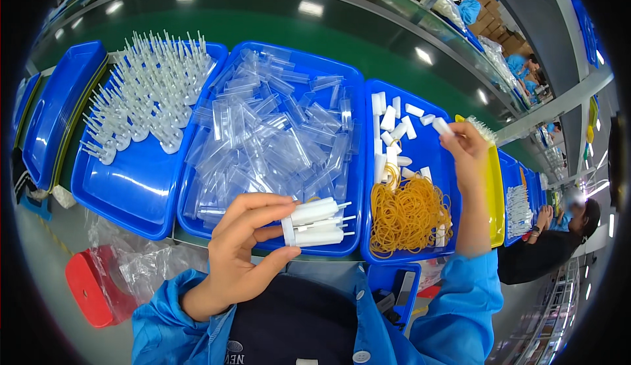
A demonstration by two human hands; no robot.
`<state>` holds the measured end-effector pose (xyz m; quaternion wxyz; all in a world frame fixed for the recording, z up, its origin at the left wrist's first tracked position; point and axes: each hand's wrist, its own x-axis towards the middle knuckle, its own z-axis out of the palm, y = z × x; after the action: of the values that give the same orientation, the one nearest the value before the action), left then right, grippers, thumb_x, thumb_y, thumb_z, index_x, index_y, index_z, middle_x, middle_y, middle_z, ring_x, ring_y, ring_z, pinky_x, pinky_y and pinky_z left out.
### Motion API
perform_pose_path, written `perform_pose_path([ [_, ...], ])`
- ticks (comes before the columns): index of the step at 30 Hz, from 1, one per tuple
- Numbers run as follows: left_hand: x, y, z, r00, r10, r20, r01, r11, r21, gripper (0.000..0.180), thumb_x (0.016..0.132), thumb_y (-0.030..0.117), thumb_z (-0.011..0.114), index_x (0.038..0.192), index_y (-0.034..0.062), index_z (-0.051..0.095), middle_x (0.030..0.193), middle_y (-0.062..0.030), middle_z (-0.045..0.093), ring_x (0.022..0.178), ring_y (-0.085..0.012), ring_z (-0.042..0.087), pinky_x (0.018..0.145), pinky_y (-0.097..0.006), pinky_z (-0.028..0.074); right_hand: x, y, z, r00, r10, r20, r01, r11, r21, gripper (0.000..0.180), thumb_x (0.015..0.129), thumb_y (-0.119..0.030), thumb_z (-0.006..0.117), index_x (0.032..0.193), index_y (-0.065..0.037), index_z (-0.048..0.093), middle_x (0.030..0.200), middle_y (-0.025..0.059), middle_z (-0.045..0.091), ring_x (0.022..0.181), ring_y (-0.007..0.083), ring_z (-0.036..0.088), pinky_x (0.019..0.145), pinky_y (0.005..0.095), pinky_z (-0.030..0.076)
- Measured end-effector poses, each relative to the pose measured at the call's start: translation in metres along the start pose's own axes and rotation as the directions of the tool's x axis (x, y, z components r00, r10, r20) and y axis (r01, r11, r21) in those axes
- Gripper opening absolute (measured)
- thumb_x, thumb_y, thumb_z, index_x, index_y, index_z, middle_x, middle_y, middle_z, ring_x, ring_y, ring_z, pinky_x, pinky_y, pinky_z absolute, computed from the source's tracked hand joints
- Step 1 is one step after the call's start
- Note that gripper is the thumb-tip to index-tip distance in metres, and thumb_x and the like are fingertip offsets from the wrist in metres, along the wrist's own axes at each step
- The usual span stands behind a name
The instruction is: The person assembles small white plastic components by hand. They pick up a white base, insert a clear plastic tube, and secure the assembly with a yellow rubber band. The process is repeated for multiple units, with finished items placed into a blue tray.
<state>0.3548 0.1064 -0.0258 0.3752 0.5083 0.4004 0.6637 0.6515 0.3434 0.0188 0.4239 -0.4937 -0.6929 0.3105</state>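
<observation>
Partly done: holding a pronged base (pixel 288 232), clad in white tubes (pixel 317 236), in left hand (pixel 231 260), between thumb and fingers; pinching 1 loose tube (pixel 442 126) in right hand (pixel 467 148), near blue rubber-band tray (pixel 434 152); hard to count prongs (pixel 348 218) left bare.
</observation>
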Motion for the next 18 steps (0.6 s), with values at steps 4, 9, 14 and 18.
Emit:
perform_pose_path([
  [4, -0.001, -0.003, 0.000, 0.999, 0.041, 0.012, -0.042, 0.999, 0.017, 0.045, 0.076, -0.011, 0.071, 0.119, -0.0067, 0.058, 0.123, -0.0188, 0.049, 0.115, -0.0292, 0.058, 0.094, -0.037, 0.056, -0.054, -0.054, 0.018, 0.976, -0.119, 0.182, 0.081, 0.976, 0.204, 0.018, 0.084, 0.006, 0.061, 0.101, 0.002, 0.064, 0.097, 0.0067, 0.062, 0.091, 0.0110, 0.058, 0.083, 0.0248, 0.045],
  [9, -0.003, -0.003, 0.001, 0.998, 0.060, 0.016, -0.060, 0.998, 0.023, 0.044, 0.076, -0.010, 0.073, 0.118, -0.0067, 0.059, 0.123, -0.0187, 0.049, 0.113, -0.0287, 0.059, 0.094, -0.037, 0.056, -0.114, -0.076, 0.063, 0.990, -0.094, 0.106, 0.039, 0.901, 0.433, 0.016, 0.080, 0.006, 0.066, 0.087, -0.004, 0.057, 0.091, 0.0046, 0.061, 0.090, 0.0129, 0.059, 0.108, 0.0408, 0.032],
  [14, -0.005, -0.002, 0.002, 0.997, 0.072, 0.000, -0.072, 0.997, 0.020, 0.044, 0.076, -0.007, 0.074, 0.117, -0.0061, 0.060, 0.122, -0.0184, 0.051, 0.112, -0.0279, 0.060, 0.093, -0.036, 0.056, -0.128, -0.076, 0.076, 0.976, -0.124, 0.181, 0.036, 0.905, 0.423, 0.015, 0.079, 0.006, 0.067, 0.092, -0.001, 0.064, 0.088, 0.0056, 0.065, 0.086, 0.0140, 0.061, 0.114, 0.0438, 0.021],
  [18, -0.007, -0.003, 0.002, 0.998, 0.064, -0.026, -0.063, 0.997, 0.040, 0.042, 0.075, -0.005, 0.075, 0.115, -0.0055, 0.062, 0.120, -0.0183, 0.053, 0.110, -0.0268, 0.061, 0.091, -0.035, 0.057, -0.134, -0.077, 0.084, 0.972, -0.085, 0.220, -0.025, 0.891, 0.453, 0.019, 0.079, 0.008, 0.067, 0.097, 0.002, 0.066, 0.089, 0.0075, 0.066, 0.085, 0.0137, 0.061, 0.108, 0.0396, 0.031],
])
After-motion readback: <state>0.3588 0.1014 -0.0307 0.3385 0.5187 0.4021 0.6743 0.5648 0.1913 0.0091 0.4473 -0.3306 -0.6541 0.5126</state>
